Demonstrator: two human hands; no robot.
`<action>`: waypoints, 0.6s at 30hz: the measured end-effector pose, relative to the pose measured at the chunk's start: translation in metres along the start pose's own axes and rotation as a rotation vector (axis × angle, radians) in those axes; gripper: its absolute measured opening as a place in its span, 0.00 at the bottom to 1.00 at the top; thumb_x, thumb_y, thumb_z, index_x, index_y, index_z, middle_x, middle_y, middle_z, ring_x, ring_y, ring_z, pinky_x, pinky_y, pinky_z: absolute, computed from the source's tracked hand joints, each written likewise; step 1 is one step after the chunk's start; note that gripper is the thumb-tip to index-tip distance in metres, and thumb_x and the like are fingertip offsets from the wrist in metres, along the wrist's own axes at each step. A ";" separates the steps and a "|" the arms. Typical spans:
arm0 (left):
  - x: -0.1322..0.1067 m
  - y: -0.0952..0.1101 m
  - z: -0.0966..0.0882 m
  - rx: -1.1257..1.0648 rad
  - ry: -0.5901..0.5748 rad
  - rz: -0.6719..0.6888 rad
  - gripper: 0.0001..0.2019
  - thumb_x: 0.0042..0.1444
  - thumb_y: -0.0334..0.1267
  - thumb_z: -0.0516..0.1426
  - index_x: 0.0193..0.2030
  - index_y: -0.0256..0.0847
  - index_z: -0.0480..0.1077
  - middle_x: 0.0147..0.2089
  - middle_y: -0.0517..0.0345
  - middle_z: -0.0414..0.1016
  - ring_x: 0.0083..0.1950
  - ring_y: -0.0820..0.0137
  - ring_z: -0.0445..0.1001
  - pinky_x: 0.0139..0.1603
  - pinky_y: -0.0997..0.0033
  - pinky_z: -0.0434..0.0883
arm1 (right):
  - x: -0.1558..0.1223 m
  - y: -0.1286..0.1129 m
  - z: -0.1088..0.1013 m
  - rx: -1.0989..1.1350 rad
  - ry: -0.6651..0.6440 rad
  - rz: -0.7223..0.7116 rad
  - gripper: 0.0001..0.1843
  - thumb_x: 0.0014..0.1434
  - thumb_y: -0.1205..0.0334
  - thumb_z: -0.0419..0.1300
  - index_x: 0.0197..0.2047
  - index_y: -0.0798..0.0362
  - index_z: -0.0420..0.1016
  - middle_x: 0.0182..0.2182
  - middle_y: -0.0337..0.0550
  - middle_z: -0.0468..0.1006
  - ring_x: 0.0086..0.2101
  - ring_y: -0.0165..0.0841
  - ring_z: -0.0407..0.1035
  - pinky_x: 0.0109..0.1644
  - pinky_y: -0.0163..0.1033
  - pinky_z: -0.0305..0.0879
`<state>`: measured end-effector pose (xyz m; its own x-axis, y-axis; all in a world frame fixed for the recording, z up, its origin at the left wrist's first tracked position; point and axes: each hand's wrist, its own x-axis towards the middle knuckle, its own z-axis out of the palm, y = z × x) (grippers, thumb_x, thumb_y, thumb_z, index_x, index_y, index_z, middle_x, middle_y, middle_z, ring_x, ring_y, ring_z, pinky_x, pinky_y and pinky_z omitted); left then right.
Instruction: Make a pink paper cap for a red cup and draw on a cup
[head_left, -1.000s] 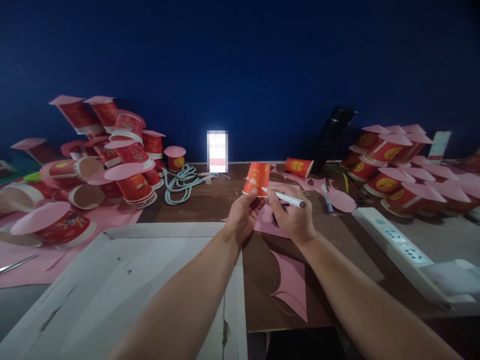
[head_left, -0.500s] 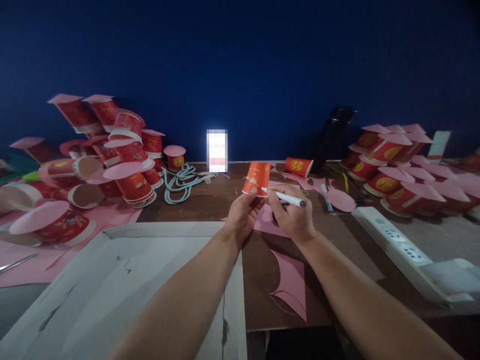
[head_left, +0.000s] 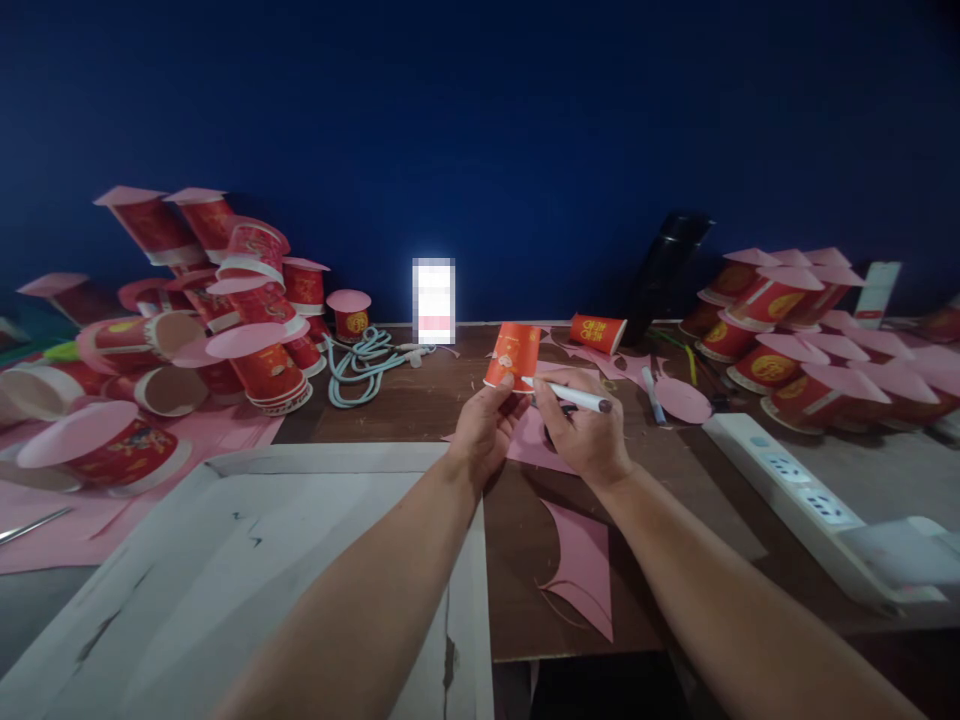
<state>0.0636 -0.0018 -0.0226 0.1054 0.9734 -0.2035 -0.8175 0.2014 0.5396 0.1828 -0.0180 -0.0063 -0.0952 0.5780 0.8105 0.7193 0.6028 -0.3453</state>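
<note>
My left hand [head_left: 484, 430] is closed on the rim of a red paper cup [head_left: 514, 354] that stands upside down on pink paper [head_left: 536, 445] on the brown table. My right hand [head_left: 585, 430] pinches a white pen [head_left: 574, 397], its tip resting at the cup's lower edge. Both hands sit close together at the middle of the table.
Piles of red cups with pink paper lids lie at the left [head_left: 225, 320] and the right [head_left: 795, 330]. A white power strip [head_left: 795, 485] runs along the right. A white board [head_left: 247, 560] lies at the front left, a pink scrap [head_left: 585, 565] in front, a teal cord [head_left: 360, 365] behind.
</note>
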 end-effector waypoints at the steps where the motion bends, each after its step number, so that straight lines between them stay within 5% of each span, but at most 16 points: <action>1: 0.000 0.000 0.000 -0.001 0.001 -0.001 0.04 0.49 0.31 0.62 0.32 0.33 0.72 0.30 0.55 0.74 0.31 0.76 0.73 0.41 0.75 0.71 | 0.000 0.000 0.000 0.001 -0.002 0.002 0.06 0.59 0.61 0.56 0.38 0.51 0.73 0.35 0.42 0.79 0.37 0.34 0.72 0.44 0.41 0.67; 18: 0.000 0.000 0.000 0.006 0.001 0.012 0.04 0.48 0.30 0.62 0.32 0.34 0.71 0.30 0.55 0.74 0.32 0.76 0.73 0.43 0.74 0.70 | -0.001 0.001 0.000 0.010 -0.035 0.030 0.07 0.60 0.59 0.56 0.38 0.51 0.73 0.34 0.42 0.79 0.37 0.35 0.73 0.43 0.42 0.68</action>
<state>0.0633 -0.0015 -0.0228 0.0953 0.9757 -0.1975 -0.8153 0.1903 0.5468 0.1834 -0.0181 -0.0075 -0.0975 0.6149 0.7826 0.7150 0.5902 -0.3747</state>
